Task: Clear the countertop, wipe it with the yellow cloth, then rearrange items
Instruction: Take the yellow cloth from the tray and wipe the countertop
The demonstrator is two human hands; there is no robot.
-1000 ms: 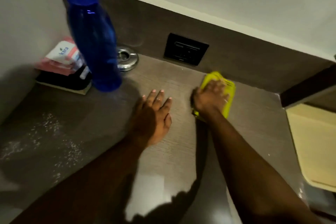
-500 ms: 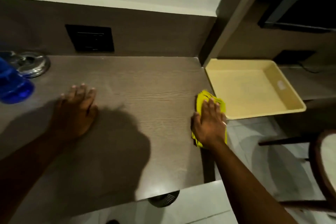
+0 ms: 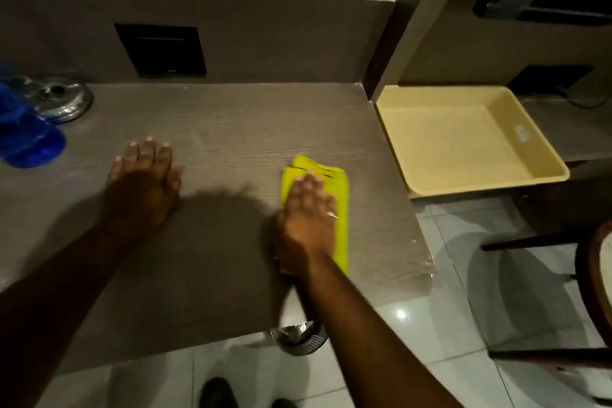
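My right hand (image 3: 309,209) has slid the cloth (image 3: 332,195) back toward the middle of the frame; half a second ago it sat at the right edge of the countertop (image 3: 265,116), just beside the tray (image 3: 463,142). The fingers lie straight and close together, flat on the folded cloth, pressing it down rather than gripping it. My left hand (image 3: 144,182) has stayed planted left of centre, palm down, fingers straight and slightly spread, holding nothing and bracing me.

I read that as the wipe being in full swing: the right end looks covered and the stroke is heading back left. The clearing step looks mostly done for this stretch, since the surface between my hands carries nothing. The bottle (image 3: 29,139) and the metal dish (image 3: 63,103) sit at the far left edge of the frame, on the countertop, so I judge that end is yet to be wiped, and the rearranging has not begun.

Count: one yellow cloth, under my right hand at centre right. One blue bottle, partly cut off by the frame. One shiny metal dish just behind it. One pale yellow tray at right, apparently on a lower shelf, with nothing in it. One black panel (image 3: 160,50) on the back wall, upper left. Two hands.
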